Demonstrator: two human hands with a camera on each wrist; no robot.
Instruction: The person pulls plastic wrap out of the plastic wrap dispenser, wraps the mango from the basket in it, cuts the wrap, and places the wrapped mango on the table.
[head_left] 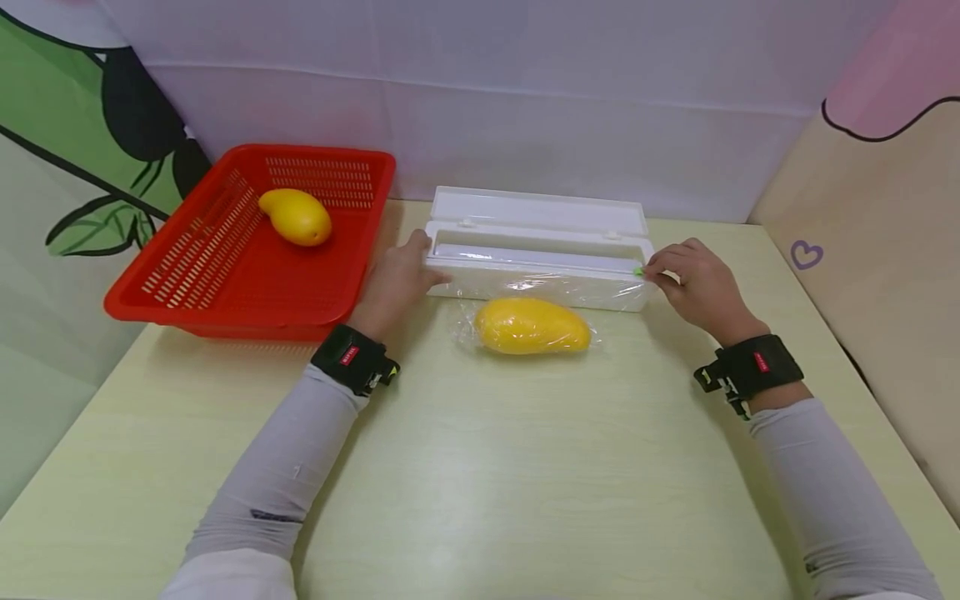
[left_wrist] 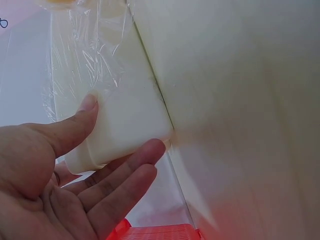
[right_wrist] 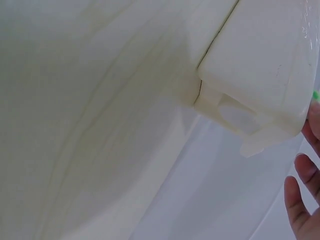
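Note:
A white cling film dispenser (head_left: 536, 279) stands lidded side up on the table, its lid tipped back. Clear film (head_left: 600, 290) hangs over its front edge. My left hand (head_left: 396, 283) grips the box's left end; in the left wrist view the thumb lies on the front and the fingers bend round the end. At the right end, my right hand (head_left: 693, 283) pinches a small green slide cutter (head_left: 638, 271) on the rim. Just in front of the box lies a yellow mango (head_left: 532, 326) with film over and around it.
A red plastic basket (head_left: 255, 287) stands to the left, close by my left forearm, with another yellow mango (head_left: 296, 217) inside. Behind the dispenser hangs a pale cloth backdrop (head_left: 525, 125). A beige panel (head_left: 862, 250) borders the table on the right.

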